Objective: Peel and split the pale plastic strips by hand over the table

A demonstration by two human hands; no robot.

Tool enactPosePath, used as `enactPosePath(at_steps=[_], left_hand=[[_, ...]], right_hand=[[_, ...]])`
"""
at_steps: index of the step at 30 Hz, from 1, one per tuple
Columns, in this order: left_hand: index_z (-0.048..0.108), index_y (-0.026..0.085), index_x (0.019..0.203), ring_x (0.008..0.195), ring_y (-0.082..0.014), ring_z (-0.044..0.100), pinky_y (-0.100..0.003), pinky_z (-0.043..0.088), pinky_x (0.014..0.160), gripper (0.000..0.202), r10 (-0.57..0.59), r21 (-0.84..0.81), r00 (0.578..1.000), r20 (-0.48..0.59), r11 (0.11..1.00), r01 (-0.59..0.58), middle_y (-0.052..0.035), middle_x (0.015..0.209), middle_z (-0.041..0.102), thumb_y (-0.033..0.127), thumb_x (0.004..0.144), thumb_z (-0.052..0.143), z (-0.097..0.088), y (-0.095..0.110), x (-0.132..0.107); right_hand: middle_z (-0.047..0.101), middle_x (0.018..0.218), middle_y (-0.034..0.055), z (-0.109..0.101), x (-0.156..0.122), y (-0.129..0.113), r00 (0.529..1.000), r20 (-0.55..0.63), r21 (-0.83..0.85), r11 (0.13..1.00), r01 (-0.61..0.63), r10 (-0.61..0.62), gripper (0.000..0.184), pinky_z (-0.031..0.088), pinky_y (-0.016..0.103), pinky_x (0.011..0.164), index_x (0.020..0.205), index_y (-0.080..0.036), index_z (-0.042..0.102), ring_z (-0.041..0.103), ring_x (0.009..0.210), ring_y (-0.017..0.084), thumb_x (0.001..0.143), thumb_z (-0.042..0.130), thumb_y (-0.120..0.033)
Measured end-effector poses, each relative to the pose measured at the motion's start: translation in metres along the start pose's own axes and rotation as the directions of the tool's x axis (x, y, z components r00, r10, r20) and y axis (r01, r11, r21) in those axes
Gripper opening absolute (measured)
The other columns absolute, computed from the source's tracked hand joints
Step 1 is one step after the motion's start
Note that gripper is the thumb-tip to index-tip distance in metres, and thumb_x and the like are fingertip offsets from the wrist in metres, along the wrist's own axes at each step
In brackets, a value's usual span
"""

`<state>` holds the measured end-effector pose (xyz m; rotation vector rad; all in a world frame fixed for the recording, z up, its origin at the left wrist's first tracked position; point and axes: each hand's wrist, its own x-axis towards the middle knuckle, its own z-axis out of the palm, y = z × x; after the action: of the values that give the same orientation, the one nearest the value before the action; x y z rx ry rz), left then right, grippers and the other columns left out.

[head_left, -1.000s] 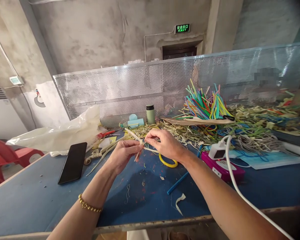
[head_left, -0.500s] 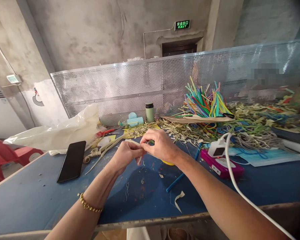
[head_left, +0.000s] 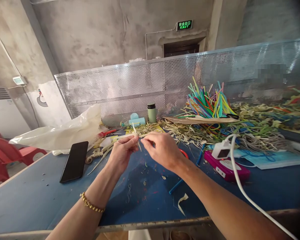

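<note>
My left hand [head_left: 123, 150] is closed in a pinch on a pale, flat strip [head_left: 134, 128], which looks like dried leaf or husk. One narrow end stands up above the fingertips and another pokes out below them. My right hand [head_left: 163, 150] is a little to the right, its thumb and forefinger pinched together. A pale length runs from the left fingertips towards it, its far end hidden behind the knuckles. Under the right wrist a red curved piece [head_left: 184, 153] shows in part. A blue stick [head_left: 176, 187] lies below the right forearm, near a loose curled strip [head_left: 182, 203].
A black phone [head_left: 74, 162] and a plastic bag [head_left: 57, 128] lie left. Behind the hands stand a green bottle [head_left: 152, 114] and a perforated metal screen [head_left: 115, 86]. At right are colourful pipe cleaners [head_left: 210, 103], heaped strips [head_left: 252, 116], a magenta power box [head_left: 227, 168] and its white cable [head_left: 250, 200].
My hands have come slightly apart, and the pale strip now shows upright at the left fingertips. The view has shifted a little, and a red curved piece shows beside my right wrist.
</note>
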<state>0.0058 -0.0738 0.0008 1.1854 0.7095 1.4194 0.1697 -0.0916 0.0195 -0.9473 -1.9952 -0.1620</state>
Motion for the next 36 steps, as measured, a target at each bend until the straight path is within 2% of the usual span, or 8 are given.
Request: enactPosePath(at_steps=[3, 8, 13, 17, 22, 27, 33, 36], left_hand=[[0.072, 0.012, 0.071, 0.057, -0.0073, 0.049, -0.021, 0.038, 0.056, 0.022, -0.019, -0.049, 1.000, 0.019, 0.999, 0.020, -0.0005, 0.066, 0.061, 0.028, 0.063, 0.084, 0.001, -0.001, -0.001], [0.068, 0.010, 0.060, 0.050, -0.0059, 0.042, -0.021, 0.031, 0.051, 0.024, 0.008, 0.000, 0.994, 0.105, 1.000, -0.008, 0.0015, 0.055, 0.052, 0.029, 0.066, 0.082, 0.003, 0.000, -0.002], [0.069, 0.009, 0.062, 0.048, -0.0056, 0.041, -0.022, 0.030, 0.050, 0.028, 0.016, -0.019, 0.999, 0.051, 1.000, -0.015, 0.0014, 0.054, 0.052, 0.031, 0.059, 0.086, 0.003, 0.004, -0.001], [0.071, 0.007, 0.065, 0.048, -0.0055, 0.041, -0.022, 0.032, 0.051, 0.031, -0.004, -0.053, 1.000, 0.013, 0.999, 0.005, 0.0011, 0.055, 0.053, 0.031, 0.055, 0.088, 0.001, 0.006, 0.000], [0.071, 0.007, 0.066, 0.048, -0.0058, 0.042, -0.023, 0.032, 0.051, 0.030, 0.014, -0.045, 1.000, -0.016, 0.999, -0.015, 0.0003, 0.057, 0.054, 0.030, 0.057, 0.088, -0.001, 0.005, 0.000], [0.064, 0.010, 0.059, 0.049, -0.0065, 0.043, -0.023, 0.029, 0.049, 0.026, 0.095, 0.013, 0.995, 0.037, 0.995, -0.096, 0.0021, 0.055, 0.049, 0.027, 0.066, 0.083, -0.004, 0.001, 0.003], [0.067, 0.009, 0.066, 0.050, -0.0060, 0.043, -0.023, 0.029, 0.049, 0.024, 0.077, -0.049, 0.997, 0.020, 0.996, -0.076, 0.0013, 0.062, 0.051, 0.026, 0.064, 0.084, -0.005, 0.000, 0.004], [0.066, 0.009, 0.064, 0.049, -0.0062, 0.042, -0.023, 0.029, 0.049, 0.025, 0.074, -0.022, 0.997, 0.023, 0.997, -0.074, 0.0017, 0.060, 0.050, 0.027, 0.063, 0.084, -0.004, 0.001, 0.003]], right_hand=[[0.060, 0.060, 0.0017, 0.012, -0.002, -0.003, 0.991, 0.103, 0.031, 0.996, -0.086, 0.082, 0.028, 0.028, 0.028, 0.056, 0.063, -0.018, 0.063, 0.046, 0.055, 0.012, 0.088, 0.057, -0.029], [0.053, 0.054, -0.0013, 0.017, -0.001, -0.003, 0.977, 0.114, 0.084, 0.978, -0.189, 0.179, 0.025, 0.025, 0.026, 0.053, 0.060, -0.017, 0.058, 0.040, 0.051, 0.010, 0.085, 0.055, -0.019], [0.052, 0.052, -0.0019, 0.014, 0.001, -0.006, 0.942, 0.197, 0.188, 0.933, -0.307, 0.271, 0.025, 0.026, 0.025, 0.053, 0.056, -0.016, 0.055, 0.041, 0.050, 0.009, 0.081, 0.056, -0.015], [0.055, 0.052, -0.0017, 0.014, 0.002, -0.010, 0.925, 0.234, 0.210, 0.913, -0.350, 0.301, 0.024, 0.027, 0.024, 0.053, 0.056, -0.016, 0.055, 0.043, 0.050, 0.009, 0.079, 0.055, -0.014], [0.054, 0.051, -0.0017, 0.011, 0.001, -0.008, 0.925, 0.265, 0.172, 0.930, -0.324, 0.273, 0.024, 0.027, 0.024, 0.053, 0.055, -0.016, 0.057, 0.042, 0.050, 0.009, 0.079, 0.055, -0.015], [0.050, 0.049, -0.0030, 0.006, 0.001, -0.001, 0.946, 0.273, 0.137, 0.966, -0.218, 0.174, 0.025, 0.025, 0.024, 0.050, 0.052, -0.016, 0.053, 0.040, 0.049, 0.008, 0.076, 0.056, -0.016], [0.052, 0.049, -0.0024, 0.008, 0.000, 0.002, 0.933, 0.314, 0.115, 0.968, -0.221, 0.176, 0.020, 0.025, 0.025, 0.049, 0.053, -0.016, 0.055, 0.040, 0.049, 0.008, 0.073, 0.054, -0.014], [0.053, 0.050, -0.0028, 0.009, -0.003, 0.003, 0.920, 0.363, 0.126, 0.970, -0.208, 0.150, 0.019, 0.026, 0.025, 0.049, 0.054, -0.016, 0.054, 0.041, 0.049, 0.008, 0.073, 0.055, -0.014]])
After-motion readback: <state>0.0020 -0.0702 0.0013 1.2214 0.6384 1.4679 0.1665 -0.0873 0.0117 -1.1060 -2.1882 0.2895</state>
